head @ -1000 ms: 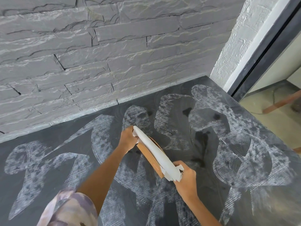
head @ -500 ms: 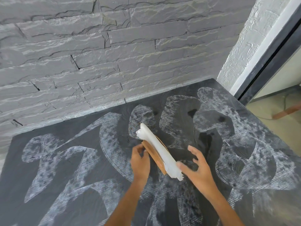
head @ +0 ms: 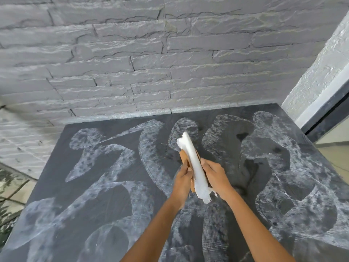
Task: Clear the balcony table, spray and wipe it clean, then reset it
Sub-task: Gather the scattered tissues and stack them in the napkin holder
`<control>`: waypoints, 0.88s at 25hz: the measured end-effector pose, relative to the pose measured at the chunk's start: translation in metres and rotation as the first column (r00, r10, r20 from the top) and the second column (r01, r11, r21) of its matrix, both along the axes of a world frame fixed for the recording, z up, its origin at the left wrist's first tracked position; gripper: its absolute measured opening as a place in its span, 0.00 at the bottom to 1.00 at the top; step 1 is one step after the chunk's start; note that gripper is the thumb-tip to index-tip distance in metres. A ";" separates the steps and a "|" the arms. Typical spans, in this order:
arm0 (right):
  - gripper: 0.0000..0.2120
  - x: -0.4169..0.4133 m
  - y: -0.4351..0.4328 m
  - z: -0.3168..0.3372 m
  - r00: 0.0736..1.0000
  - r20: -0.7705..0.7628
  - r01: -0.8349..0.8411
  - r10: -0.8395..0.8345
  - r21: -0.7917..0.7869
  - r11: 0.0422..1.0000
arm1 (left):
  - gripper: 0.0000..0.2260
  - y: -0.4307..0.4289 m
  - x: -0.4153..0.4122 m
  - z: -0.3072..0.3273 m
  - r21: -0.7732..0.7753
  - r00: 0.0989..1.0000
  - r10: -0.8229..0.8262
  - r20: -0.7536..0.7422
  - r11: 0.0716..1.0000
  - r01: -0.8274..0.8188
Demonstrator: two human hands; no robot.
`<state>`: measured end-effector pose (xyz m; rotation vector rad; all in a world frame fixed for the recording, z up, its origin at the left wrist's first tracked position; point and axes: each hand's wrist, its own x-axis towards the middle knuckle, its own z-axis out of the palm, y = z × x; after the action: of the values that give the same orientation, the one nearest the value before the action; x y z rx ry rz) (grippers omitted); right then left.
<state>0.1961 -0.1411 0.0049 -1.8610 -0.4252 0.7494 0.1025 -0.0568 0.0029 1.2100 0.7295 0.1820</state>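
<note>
Gripping white paper (head: 192, 159) against a brown board (head: 183, 157), left hand (head: 182, 179) and right hand (head: 215, 176) curl their fingers round them. Probably mid-wipe; next, press the paper onto the streaked bench (head: 113, 186).

Left grip (head: 182, 178) and right grip (head: 216, 177) are bare, as are both forearms (head: 151, 229).

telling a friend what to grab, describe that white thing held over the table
Against the grey stone wall stands a dark streaked table. Above its middle, the left hand and right hand grip a long white paper roll. It is the only bright white item, crumpled at both ends, with a flat brown piece pressed along its left side.
</note>
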 end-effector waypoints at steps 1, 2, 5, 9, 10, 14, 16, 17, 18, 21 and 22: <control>0.14 -0.005 -0.001 0.005 0.999 0.022 -0.030 0.029 0.031 0.999 | 0.20 -0.002 -0.006 0.007 0.009 0.999 0.026 0.027 1.000 -0.027; 0.14 -0.010 0.000 0.011 0.997 0.055 -0.054 0.051 0.055 0.997 | 0.20 -0.004 -0.012 0.014 0.025 0.998 0.041 0.050 0.999 -0.043; 0.15 -0.042 0.005 0.028 0.981 0.149 -0.137 0.120 0.109 0.985 | 0.21 -0.010 -0.047 0.035 0.063 0.983 0.137 0.119 0.987 -0.145; 0.16 -0.105 0.011 0.037 0.963 0.189 -0.231 0.193 0.204 0.951 | 0.23 -0.018 -0.113 0.058 0.073 0.934 0.295 0.201 0.946 -0.315; 0.16 -0.129 0.014 0.037 0.957 0.184 -0.262 0.223 0.225 0.939 | 0.22 -0.021 -0.137 0.062 0.068 0.912 0.351 0.213 0.926 -0.372; 0.16 -0.221 0.017 0.034 0.925 0.133 -0.380 0.357 0.269 0.885 | 0.22 -0.036 -0.234 0.070 0.040 0.812 0.541 0.219 0.827 -0.561; 0.16 -0.265 0.012 0.032 0.898 0.123 -0.439 0.422 0.279 0.854 | 0.21 -0.048 -0.280 0.069 0.057 0.766 0.608 0.209 0.775 -0.630; 0.16 -0.292 0.007 0.030 0.884 0.110 -0.467 0.455 0.284 0.838 | 0.21 -0.056 -0.306 0.067 0.063 0.744 0.641 0.191 0.748 -0.661; 0.16 -0.319 0.001 0.028 0.872 0.097 -0.486 0.480 0.289 0.824 | 0.21 -0.065 -0.332 0.064 0.052 0.718 0.672 0.179 0.723 -0.689; 0.16 -0.393 -0.022 0.017 0.850 0.087 -0.518 0.519 0.313 0.796 | 0.22 -0.095 -0.406 0.048 0.014 0.631 0.759 0.164 0.637 -0.770; 0.15 -0.415 -0.031 0.010 0.841 0.090 -0.532 0.534 0.314 0.786 | 0.22 -0.105 -0.428 0.041 0.020 0.594 0.790 0.149 0.599 -0.801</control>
<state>-0.2191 -0.1720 0.0153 -1.4238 -1.0429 0.9873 -0.3254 -0.1615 0.0440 0.8518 1.1327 1.0529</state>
